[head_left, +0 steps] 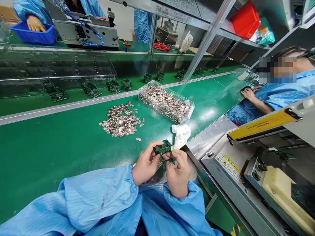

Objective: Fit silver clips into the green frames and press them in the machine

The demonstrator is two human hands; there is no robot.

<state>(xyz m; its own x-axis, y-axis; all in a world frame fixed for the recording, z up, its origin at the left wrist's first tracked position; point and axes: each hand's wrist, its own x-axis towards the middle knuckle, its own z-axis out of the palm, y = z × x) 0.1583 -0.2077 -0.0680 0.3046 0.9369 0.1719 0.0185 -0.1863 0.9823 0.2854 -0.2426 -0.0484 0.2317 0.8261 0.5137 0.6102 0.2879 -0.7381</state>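
Between my two hands is a dark green plastic frame [165, 150] with square openings, held just above the front edge of the green worktable [61, 147]. My left hand [146, 164] pinches its left side between thumb and fingers. On its right side my right hand [179, 172] grips the lower corner. Beyond my hands lies a loose pile of small metal pieces [120, 121]. A clear plastic box [167, 101] full of similar pieces stands behind, to the right of the pile. Crumpled white paper or cloth [181, 132] lies just past my right hand.
Similar green frames [91, 89] sit in a row on the strip behind the metal rail. A machine [246, 170] with a hand-injury warning label stands close on my right. Co-workers in blue sit right [283, 91] and across, one hand in a blue bin [34, 34].
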